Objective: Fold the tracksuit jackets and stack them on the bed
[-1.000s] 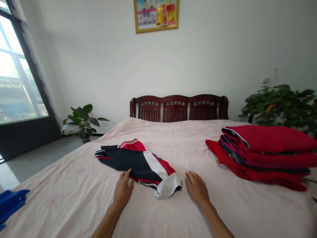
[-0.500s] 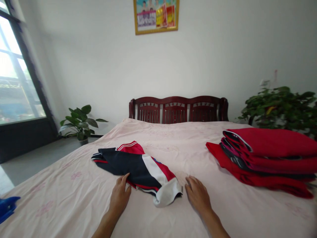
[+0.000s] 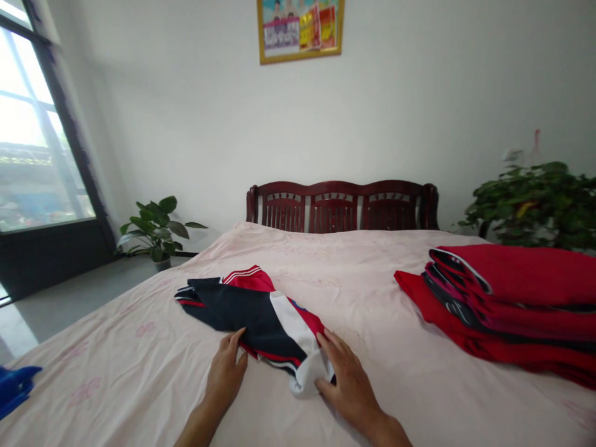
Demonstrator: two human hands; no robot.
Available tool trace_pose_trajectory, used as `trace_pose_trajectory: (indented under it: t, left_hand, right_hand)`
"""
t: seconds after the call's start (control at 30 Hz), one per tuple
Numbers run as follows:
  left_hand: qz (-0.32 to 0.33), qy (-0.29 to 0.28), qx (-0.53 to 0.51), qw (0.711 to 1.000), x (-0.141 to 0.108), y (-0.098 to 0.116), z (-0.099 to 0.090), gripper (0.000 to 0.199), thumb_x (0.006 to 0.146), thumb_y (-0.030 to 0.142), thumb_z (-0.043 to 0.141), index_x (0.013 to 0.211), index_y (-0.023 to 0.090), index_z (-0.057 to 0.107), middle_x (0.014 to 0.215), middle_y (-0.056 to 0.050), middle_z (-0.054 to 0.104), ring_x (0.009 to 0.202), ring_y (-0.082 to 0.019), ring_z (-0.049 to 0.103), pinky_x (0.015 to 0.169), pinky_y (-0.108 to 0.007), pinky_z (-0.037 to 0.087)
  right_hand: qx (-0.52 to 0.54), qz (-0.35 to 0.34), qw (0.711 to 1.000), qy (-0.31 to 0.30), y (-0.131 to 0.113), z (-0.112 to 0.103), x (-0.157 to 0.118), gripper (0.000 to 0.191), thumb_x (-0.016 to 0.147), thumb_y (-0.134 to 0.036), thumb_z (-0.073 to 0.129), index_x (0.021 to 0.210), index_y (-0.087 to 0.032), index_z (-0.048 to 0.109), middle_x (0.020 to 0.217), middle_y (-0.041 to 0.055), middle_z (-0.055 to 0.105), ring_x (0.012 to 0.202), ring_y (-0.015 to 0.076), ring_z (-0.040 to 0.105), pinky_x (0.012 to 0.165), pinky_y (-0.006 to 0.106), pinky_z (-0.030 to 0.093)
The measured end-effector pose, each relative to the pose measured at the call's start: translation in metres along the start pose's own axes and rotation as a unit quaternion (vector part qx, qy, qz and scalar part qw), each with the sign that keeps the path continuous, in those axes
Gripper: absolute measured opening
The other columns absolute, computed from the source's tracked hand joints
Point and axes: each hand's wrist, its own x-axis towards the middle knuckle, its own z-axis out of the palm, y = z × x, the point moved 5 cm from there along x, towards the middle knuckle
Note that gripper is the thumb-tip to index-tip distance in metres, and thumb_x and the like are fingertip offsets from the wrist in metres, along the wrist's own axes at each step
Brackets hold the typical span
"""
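A folded jacket (image 3: 254,316) in navy, white and red lies slantwise on the bed, its rumpled white end nearest me. My left hand (image 3: 226,362) rests at the near navy edge, fingertips touching the cloth and the thumb apart from them. At the white end, my right hand (image 3: 347,375) has its fingers over the fabric and its thumb on the near side, closed around that end. Part of the white cloth is hidden beneath the right fingers.
To the right is a stack of folded red and dark clothes (image 3: 516,304). A blue object (image 3: 16,388) lies at the left edge. The pink bedsheet (image 3: 153,366) is wrinkled. Beyond are a wooden headboard (image 3: 333,208) and potted plants (image 3: 158,226) on both sides.
My right hand has moved left from the bedsheet onto the jacket's white end. My left hand stays at the navy edge. The view has shifted slightly.
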Motion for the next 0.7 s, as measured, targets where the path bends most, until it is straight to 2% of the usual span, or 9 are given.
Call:
trace_pose_trajectory:
  t: [0.1,0.23,0.3,0.37,0.43,0.53,0.6,0.63,0.7]
  left_hand:
    - [-0.002,0.007,-0.008,1.000,0.000,-0.001,0.000,0.048,0.084,0.018,0.048,0.132,0.020,0.054,0.128,-0.010,0.056,0.116,-0.024,0.060,0.104,-0.041,0.047]
    - [0.002,0.011,-0.030,0.999,0.002,-0.005,0.001,0.047,0.084,0.018,0.048,0.130,0.019,0.056,0.127,-0.010,0.058,0.117,-0.023,0.059,0.106,-0.041,0.045]
    - [-0.002,0.013,-0.045,0.999,0.003,-0.008,0.001,0.047,0.084,0.019,0.048,0.130,0.019,0.056,0.127,-0.009,0.059,0.119,-0.023,0.058,0.107,-0.041,0.044]
    - [-0.016,0.018,-0.073,0.997,0.003,-0.012,0.003,0.048,0.085,0.021,0.048,0.133,0.020,0.054,0.129,-0.010,0.058,0.121,-0.024,0.058,0.109,-0.043,0.043]
    - [-0.041,0.029,-0.120,0.992,0.002,-0.018,0.004,0.051,0.086,0.023,0.049,0.137,0.020,0.049,0.132,-0.011,0.057,0.122,-0.024,0.058,0.108,-0.044,0.044]
    - [-0.091,0.059,-0.180,0.978,0.000,-0.026,0.005,0.056,0.085,0.024,0.050,0.140,0.018,0.043,0.135,-0.014,0.056,0.120,-0.025,0.060,0.106,-0.045,0.046]
    - [-0.111,0.084,-0.206,0.969,0.001,-0.029,0.001,0.058,0.084,0.024,0.052,0.141,0.017,0.042,0.139,-0.015,0.052,0.121,-0.026,0.060,0.106,-0.045,0.046]
    - [-0.126,0.095,-0.223,0.962,0.002,-0.030,-0.002,0.058,0.084,0.025,0.052,0.141,0.017,0.041,0.140,-0.016,0.051,0.123,-0.026,0.059,0.106,-0.044,0.046]
    - [-0.184,0.108,-0.272,0.938,0.006,-0.034,-0.010,0.059,0.086,0.028,0.052,0.143,0.018,0.037,0.142,-0.016,0.050,0.125,-0.026,0.056,0.104,-0.042,0.049]
  right_hand:
    - [-0.019,0.019,1.000,-0.013,-0.010,0.002,0.016,0.070,0.072,-0.023,0.061,0.141,-0.028,0.051,0.153,0.0057,0.042,0.142,0.0264,0.034,0.115,0.041,0.030]
    - [-0.012,0.010,1.000,-0.012,-0.019,-0.005,0.039,0.027,0.083,-0.024,0.055,0.104,-0.026,0.070,0.120,0.0069,0.066,0.118,0.0238,0.055,0.099,0.034,0.042]
    - [0.037,0.029,0.999,0.000,-0.018,-0.014,0.051,0.020,0.087,-0.027,0.050,0.091,-0.024,0.069,0.101,0.0046,0.071,0.100,0.0215,0.062,0.087,0.031,0.045]
    - [0.136,0.064,0.988,0.032,-0.011,-0.029,0.062,0.023,0.088,-0.035,0.049,0.087,-0.023,0.068,0.088,0.0024,0.070,0.087,0.0204,0.063,0.078,0.030,0.046]
    - [0.266,0.108,0.953,0.100,0.004,-0.050,0.071,0.028,0.086,-0.045,0.052,0.086,-0.021,0.067,0.081,0.0011,0.069,0.081,0.0205,0.063,0.073,0.029,0.047]
    - [0.445,0.173,0.845,0.243,0.044,-0.082,0.069,0.034,0.076,-0.052,0.061,0.088,-0.020,0.065,0.079,0.0008,0.069,0.079,0.0211,0.063,0.069,0.030,0.050]
    - [0.498,0.229,0.788,0.280,0.078,-0.092,0.060,0.033,0.069,-0.048,0.065,0.086,-0.019,0.065,0.078,0.0030,0.070,0.074,0.0223,0.065,0.067,0.032,0.052]
    - [0.488,0.260,0.788,0.271,0.094,-0.093,0.053,0.031,0.068,-0.045,0.065,0.084,-0.018,0.065,0.076,0.0053,0.070,0.071,0.0237,0.066,0.064,0.034,0.052]
    - [0.405,0.304,0.831,0.230,0.121,-0.094,0.038,0.026,0.071,-0.042,0.061,0.078,-0.017,0.067,0.069,0.0110,0.070,0.066,0.0272,0.067,0.059,0.037,0.052]
